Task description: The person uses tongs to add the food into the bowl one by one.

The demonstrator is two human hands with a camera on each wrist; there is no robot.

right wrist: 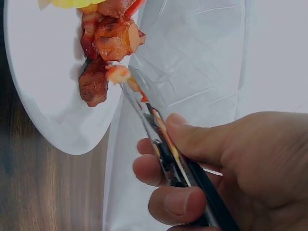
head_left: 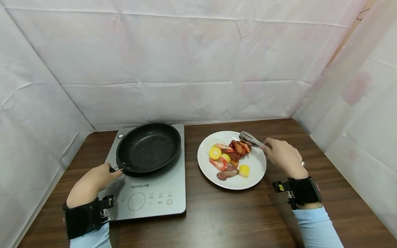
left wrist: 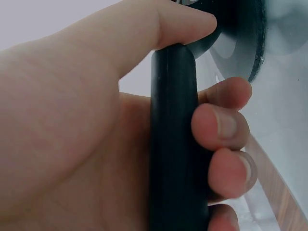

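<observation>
My left hand (head_left: 93, 182) grips the black handle (left wrist: 174, 139) of a frying pan (head_left: 149, 148), fingers curled around it and thumb along its top. The dark, speckled pan has no food in it and sits over the back of a silver induction cooktop (head_left: 145, 206). With my right hand (head_left: 283, 155) I hold metal tongs (head_left: 252, 139), squeezed nearly together. Their tips reach the far right of a white plate (head_left: 201, 165), right at a red-and-white food piece (right wrist: 119, 74) beside browned meat chunks (right wrist: 115, 38).
Also on the plate lie yellow corn pieces (head_left: 215, 153), shrimp (head_left: 219, 164), a brown drumstick-like piece (head_left: 227, 173) and a pale round slice (head_left: 214, 144). The plate stands right of the cooktop on a dark wooden table (head_left: 211, 220). White sheeting (head_left: 186, 62) encloses the back and sides.
</observation>
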